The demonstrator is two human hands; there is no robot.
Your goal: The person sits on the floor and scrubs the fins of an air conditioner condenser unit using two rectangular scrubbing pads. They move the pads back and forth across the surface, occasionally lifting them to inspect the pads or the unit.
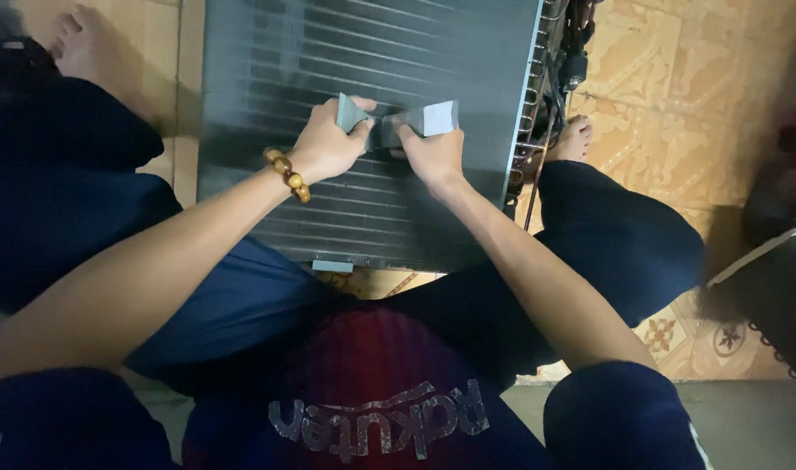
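On the finned coil panel [363, 130] at twelve o'clock from the seated person, the left hand [326, 144] and right hand [433, 155] each close a grip on the grey strip [398, 122], its long axis running nine-to-three between them.

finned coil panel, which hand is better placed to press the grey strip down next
Probably the right hand: it lies flat over the grey strip near its middle on the finned coil panel, while the left hand pinches only the strip's end.
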